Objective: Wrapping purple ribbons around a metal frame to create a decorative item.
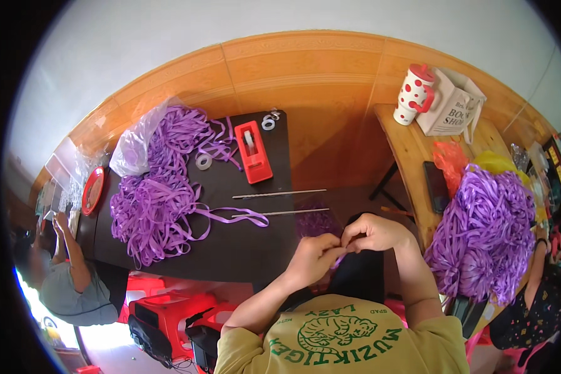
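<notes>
At the far left a seated person (62, 274) works beside the dark tabletop (243, 249). A heap of purple ribbon (159, 187) covers its left half; a red tape dispenser (253, 151) lies near the back edge, two thin metal rods (279, 203) toward the right edge. Off the front right corner, the left hand (315, 255) and right hand (374, 232) meet, both pinched shut on a purple ribbon strip (338, 260). A wooden table (411, 149) at right carries a dotted mug (412, 95) and a second ribbon pile (483, 230). Orange-panelled wall behind.

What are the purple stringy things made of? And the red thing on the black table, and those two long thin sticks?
Purple strips: probably thin plastic ribbon; flat, glossy, curling loosely.
Red tape dispenser: looks like moulded hard plastic; smooth, even colour.
Two thin rods: seemingly metal; straight, grey, shiny. Too small to be sure.
</notes>
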Demonstrator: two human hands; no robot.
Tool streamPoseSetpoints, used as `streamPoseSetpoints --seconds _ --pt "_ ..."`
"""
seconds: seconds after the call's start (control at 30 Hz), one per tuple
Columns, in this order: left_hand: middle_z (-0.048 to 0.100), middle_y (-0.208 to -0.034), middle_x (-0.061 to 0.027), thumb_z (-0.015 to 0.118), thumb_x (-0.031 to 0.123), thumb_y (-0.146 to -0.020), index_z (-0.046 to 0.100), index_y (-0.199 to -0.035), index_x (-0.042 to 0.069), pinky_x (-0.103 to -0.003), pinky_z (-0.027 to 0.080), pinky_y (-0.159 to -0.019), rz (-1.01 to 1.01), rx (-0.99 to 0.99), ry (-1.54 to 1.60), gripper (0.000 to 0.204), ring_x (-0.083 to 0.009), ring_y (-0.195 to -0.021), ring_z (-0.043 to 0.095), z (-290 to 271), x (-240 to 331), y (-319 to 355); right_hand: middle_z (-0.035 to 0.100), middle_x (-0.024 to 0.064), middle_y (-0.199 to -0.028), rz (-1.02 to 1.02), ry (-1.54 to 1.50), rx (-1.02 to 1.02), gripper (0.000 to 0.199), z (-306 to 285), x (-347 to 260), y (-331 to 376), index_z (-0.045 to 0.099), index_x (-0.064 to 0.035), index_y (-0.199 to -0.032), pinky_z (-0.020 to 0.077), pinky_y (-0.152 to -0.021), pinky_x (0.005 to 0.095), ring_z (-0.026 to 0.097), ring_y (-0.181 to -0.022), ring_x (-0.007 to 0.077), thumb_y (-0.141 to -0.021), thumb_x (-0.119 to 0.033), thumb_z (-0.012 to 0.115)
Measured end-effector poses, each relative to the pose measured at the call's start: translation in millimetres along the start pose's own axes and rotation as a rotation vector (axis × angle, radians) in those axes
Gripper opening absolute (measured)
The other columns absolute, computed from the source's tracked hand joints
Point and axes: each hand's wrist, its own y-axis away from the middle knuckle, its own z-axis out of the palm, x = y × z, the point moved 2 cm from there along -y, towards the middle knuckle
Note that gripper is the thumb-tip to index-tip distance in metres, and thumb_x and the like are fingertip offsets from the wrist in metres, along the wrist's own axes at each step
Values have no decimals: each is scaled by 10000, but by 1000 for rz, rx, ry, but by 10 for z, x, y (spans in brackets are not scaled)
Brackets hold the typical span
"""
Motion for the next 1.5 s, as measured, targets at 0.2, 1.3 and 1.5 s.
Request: streamPoseSetpoints --seconds 0.2,1.3,1.5 --pt "598 -644 -33 588 33 -873 630 -858 -36 -200 412 -512 -36 95 130 82 -58 -565 534 54 4 135 646 32 -788 58 -271 76 222 -192 491 272 656 -12 -918 464 -649 231 593 -730 79 -704 14 707" --pt "632 -736 -61 600 59 -882 647 -904 -15 -250 473 -659 -250 87 845 91 -128 -680 600 622 -930 -334 595 82 -776 -128 704 598 161 -124 590 140 652 -33 -862 484 -602 345 610 -689 254 -707 10 657" --pt "636 -749 -65 603 41 -873 664 -921 -17 -252 469 -668 -173 212 790 96 -128 -692 597 557 -1122 -416 599 67 -845 -315 895 814 166 -123 685 -129 653 -67 -864 476 -600 363 608 -735 245 -702 -33 669"
